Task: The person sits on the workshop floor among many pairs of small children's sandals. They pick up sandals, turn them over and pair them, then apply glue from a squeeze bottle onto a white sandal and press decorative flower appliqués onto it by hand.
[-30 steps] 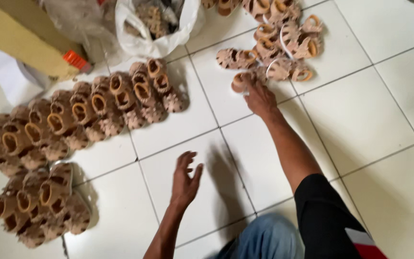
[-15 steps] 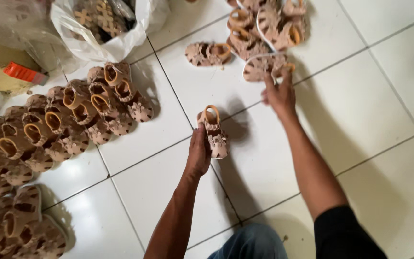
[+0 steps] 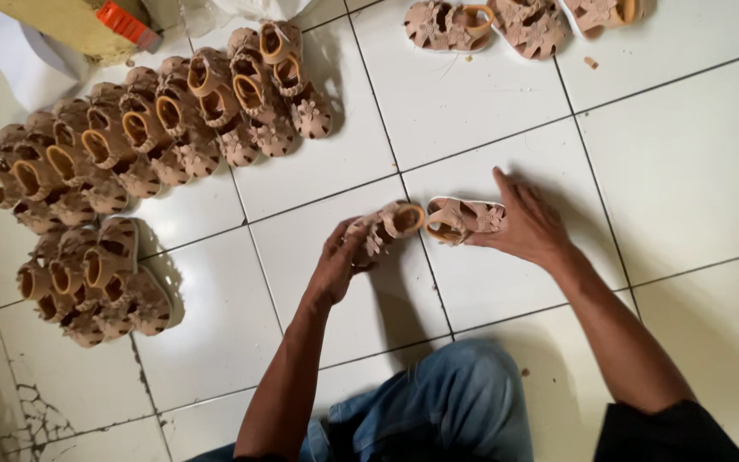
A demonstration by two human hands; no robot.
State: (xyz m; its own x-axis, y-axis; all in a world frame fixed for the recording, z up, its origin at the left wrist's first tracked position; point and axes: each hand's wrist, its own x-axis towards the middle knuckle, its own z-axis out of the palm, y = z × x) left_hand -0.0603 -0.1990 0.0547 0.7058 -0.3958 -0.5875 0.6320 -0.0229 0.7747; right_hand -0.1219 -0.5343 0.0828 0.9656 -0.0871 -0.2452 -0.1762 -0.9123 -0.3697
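Two small tan sandals sit heel to heel at the middle of the white tiled floor (image 3: pixel 694 171), one in each hand. The left hand (image 3: pixel 339 265) is curled around the left sandal (image 3: pixel 384 229), fingers closed over its strap and upper, and holds it tilted with the heel opening turned up and to the right. The right hand (image 3: pixel 530 227) lies over the right sandal (image 3: pixel 464 220), fingers pressed together along its far edge and thumb on the near side, pinning it flat against the tile.

The long axes of both sandals run left to right, almost in one line, and their open heels nearly meet over a grout line; whether they touch cannot be told. Each sandal lies inward of its own hand, so the gap between the pair is midway between the two hands and neither hand is clearly nearer.

Far left, a long row of matching sandals (image 3: pixel 156 128) stands packed side by side, with a smaller cluster (image 3: pixel 96 282) nearer. More loose sandals (image 3: pixel 523 21) lie at the far edge, well apart from both hands.
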